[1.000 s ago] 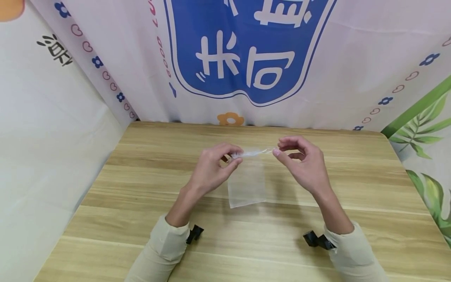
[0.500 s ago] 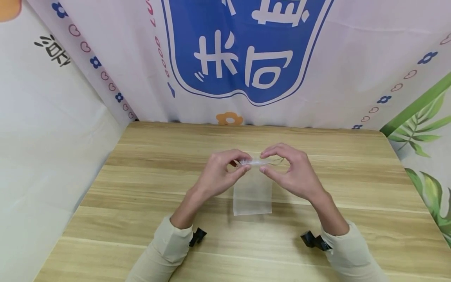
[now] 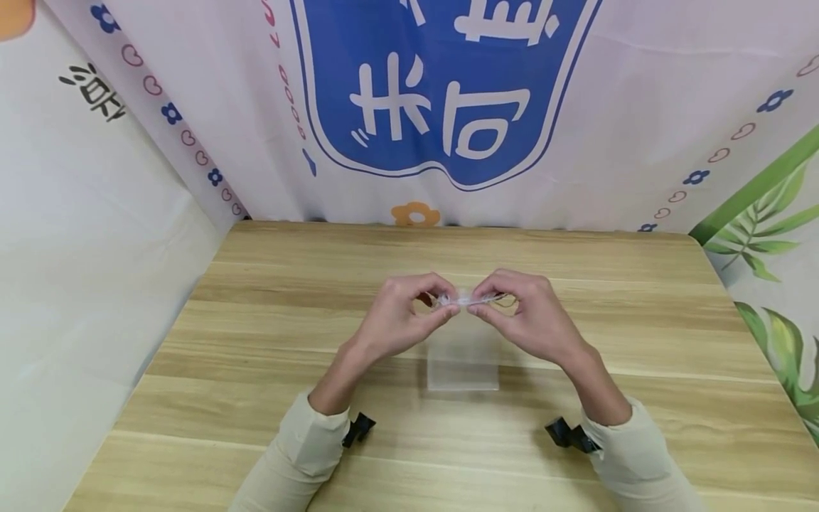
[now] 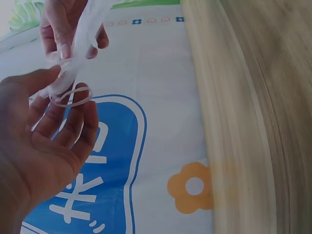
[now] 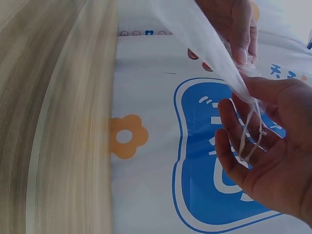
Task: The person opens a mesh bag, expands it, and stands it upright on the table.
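Observation:
A small translucent white drawstring pouch [image 3: 463, 373] hangs between the two hands above the table, its mouth gathered at the top. My left hand [image 3: 395, 313] pinches one side of that mouth between thumb and fingers. On the opposite side, my right hand [image 3: 536, 313] pinches the mouth the same way, close to the left fingertips. A loop of thin drawstring [image 4: 72, 105] hangs by the left fingers in the left wrist view. Another cord loop [image 5: 243, 139] dangles over the right fingers in the right wrist view. The pouch's upper part is partly hidden by the hands.
A wood-grain table [image 3: 256, 398] lies beneath both hands. Behind it hangs a white printed cloth [image 3: 640, 107] with a blue emblem, meeting the table's back edge. Black camera mounts [image 3: 358, 429] sit at the sleeve cuffs.
My right hand has left the cord end and moved left to pinch the pouch's mouth. My left hand has shifted slightly right, and the pouch now hangs straighter.

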The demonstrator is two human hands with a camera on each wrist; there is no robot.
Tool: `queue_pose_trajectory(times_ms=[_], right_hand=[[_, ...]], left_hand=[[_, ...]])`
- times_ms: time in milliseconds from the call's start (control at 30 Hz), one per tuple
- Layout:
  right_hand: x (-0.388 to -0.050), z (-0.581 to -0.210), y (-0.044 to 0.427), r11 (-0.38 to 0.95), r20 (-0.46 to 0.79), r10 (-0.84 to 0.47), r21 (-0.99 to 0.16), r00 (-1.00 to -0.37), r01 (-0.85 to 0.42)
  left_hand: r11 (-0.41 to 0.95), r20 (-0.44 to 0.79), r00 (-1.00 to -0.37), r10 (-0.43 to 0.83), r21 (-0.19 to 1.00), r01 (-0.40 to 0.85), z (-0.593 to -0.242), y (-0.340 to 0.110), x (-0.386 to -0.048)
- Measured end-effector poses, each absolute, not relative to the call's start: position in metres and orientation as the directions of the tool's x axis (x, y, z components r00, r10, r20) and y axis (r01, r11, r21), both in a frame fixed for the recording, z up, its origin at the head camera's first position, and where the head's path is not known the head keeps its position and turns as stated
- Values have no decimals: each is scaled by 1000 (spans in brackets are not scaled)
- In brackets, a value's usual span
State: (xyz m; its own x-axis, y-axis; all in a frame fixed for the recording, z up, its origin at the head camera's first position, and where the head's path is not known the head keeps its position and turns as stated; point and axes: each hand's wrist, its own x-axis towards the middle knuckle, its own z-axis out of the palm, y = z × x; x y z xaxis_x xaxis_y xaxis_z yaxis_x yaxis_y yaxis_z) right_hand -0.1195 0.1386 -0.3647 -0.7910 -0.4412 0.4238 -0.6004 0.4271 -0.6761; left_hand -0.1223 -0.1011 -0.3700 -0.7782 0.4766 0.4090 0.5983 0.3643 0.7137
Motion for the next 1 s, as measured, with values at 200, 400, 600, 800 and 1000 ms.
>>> queue_pose_trajectory(times_ms=[200,400,600,800,1000], right_hand=[[-120,-364,141,454,409,-461,-654,-788,-605],[-120,-364,144,510,365,-500,-609,-785,-608],[-121,-363,148,533,350,-510,-588,-786,-608],[-121,-362,151,520,364,-510,-591,-779,-617],[-122,-364,150,471,405,-514,-603,-756,-644]], left_hand=[[409,388,-746,541,654,636,-369,-105,-124],[420,377,-742,554,643,641,-367,-109,-125],[408,382,-731,566,640,651,-367,-114,-127],[416,376,-739,559,644,642,-364,-116,-127],[418,356,-724,590,633,652,-364,-112,-126]])
